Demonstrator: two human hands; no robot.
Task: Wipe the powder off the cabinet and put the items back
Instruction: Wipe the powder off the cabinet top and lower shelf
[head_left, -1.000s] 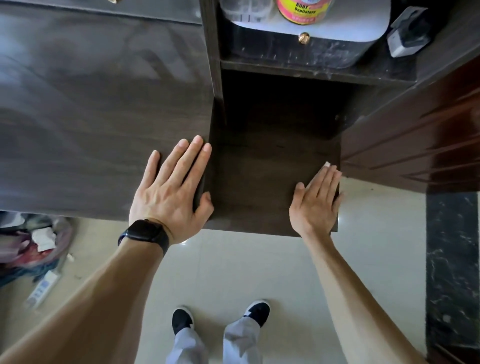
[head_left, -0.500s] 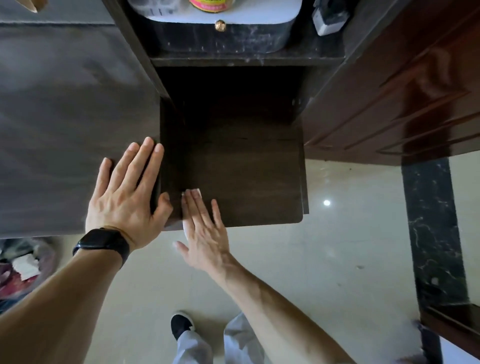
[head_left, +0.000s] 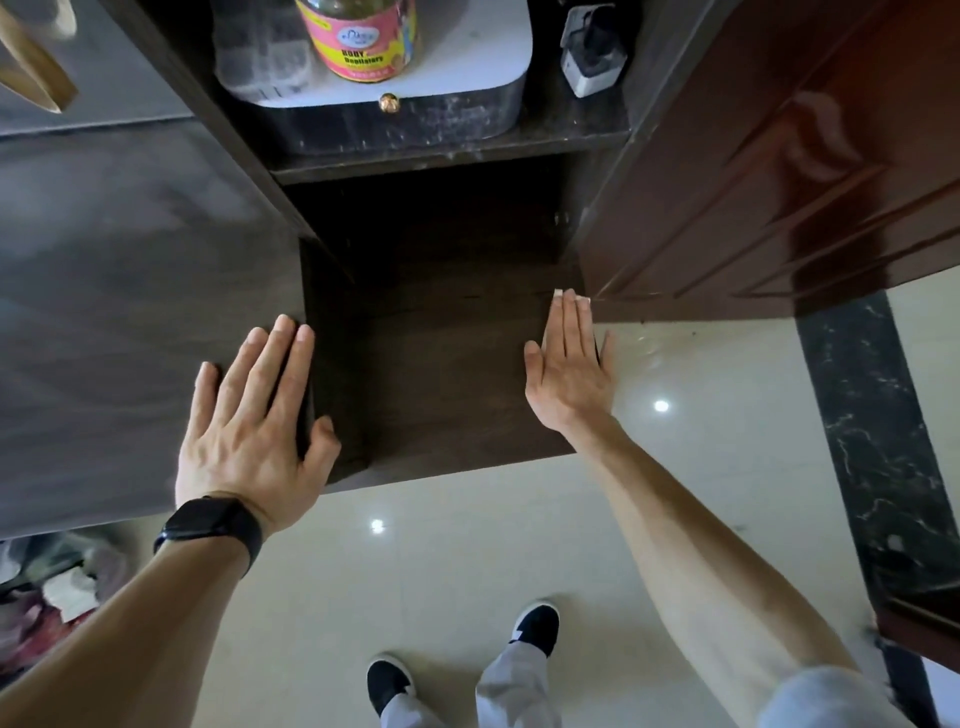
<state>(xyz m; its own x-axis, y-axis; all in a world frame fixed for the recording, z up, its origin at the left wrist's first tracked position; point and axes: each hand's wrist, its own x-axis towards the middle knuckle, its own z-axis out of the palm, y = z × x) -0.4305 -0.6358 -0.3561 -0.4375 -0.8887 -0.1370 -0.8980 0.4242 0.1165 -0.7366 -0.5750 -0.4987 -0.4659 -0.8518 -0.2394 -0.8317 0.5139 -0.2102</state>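
We are working over the dark brown wooden cabinet shelf (head_left: 441, 374), leaning in from above as the wiping is under way. Our right hand (head_left: 569, 364) is lying flat along the shelf's right edge, fingers straight and together, pressing down a small white wipe or tissue (head_left: 570, 295) of which only a sliver is peeking out past the fingertips, close to the corner of the reddish-brown panelled wooden door (head_left: 779, 208). Our left hand (head_left: 254, 421), with a black smartwatch (head_left: 210, 525) on the wrist, is resting spread wide and empty on the dark wooden side panel (head_left: 130, 312), its thumb hooking over the panel's inner edge, apparently bracing us.

The shelf surface is looking dark and largely clean; we are not making out any clear powder on it, though a pale haze is showing on the side panel and whitish specks are clinging to the front of the dark speckled drawer with a round brass knob (head_left: 389, 104) on the level behind. That, we judge, is suggesting the wiping is well on but not finished.

The putting back is not yet begun, as far as we can see: the lower shelf is standing bare, while a yellow-and-pink labelled bottle (head_left: 363, 36) and a clear ridged plastic container (head_left: 260, 47) are sitting on the white-topped drawer unit, beside a small white-and-black device (head_left: 592, 47).
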